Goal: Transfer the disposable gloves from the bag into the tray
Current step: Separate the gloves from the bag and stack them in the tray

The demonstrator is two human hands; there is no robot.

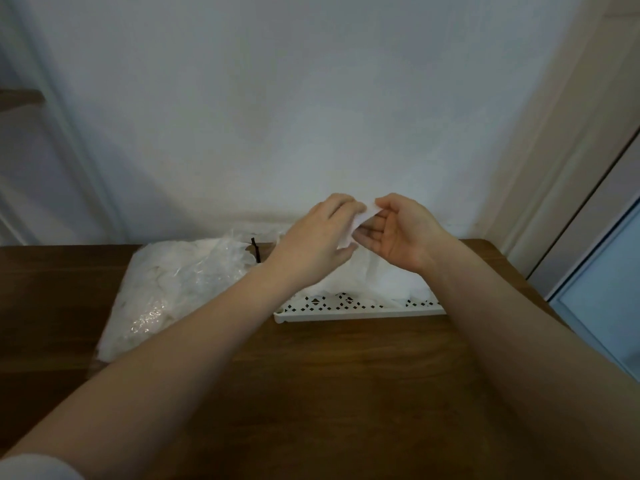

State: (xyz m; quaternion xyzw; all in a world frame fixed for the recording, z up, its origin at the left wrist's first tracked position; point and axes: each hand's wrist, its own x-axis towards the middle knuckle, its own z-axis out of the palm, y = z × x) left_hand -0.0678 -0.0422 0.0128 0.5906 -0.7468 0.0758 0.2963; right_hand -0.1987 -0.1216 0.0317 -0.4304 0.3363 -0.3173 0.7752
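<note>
We have one thin glove (360, 221) pinched between both hands, left hand (317, 233) and right hand (398, 233), fingers closed on it above the tray (360, 315), probably separating it; the bag (166, 285) lies left on the table (346, 393).

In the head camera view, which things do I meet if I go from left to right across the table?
Bag of gloves → black twist tie → left hand → glove pinched between both hands → right hand. The white tray lies below the hands, right of the bag.
</note>
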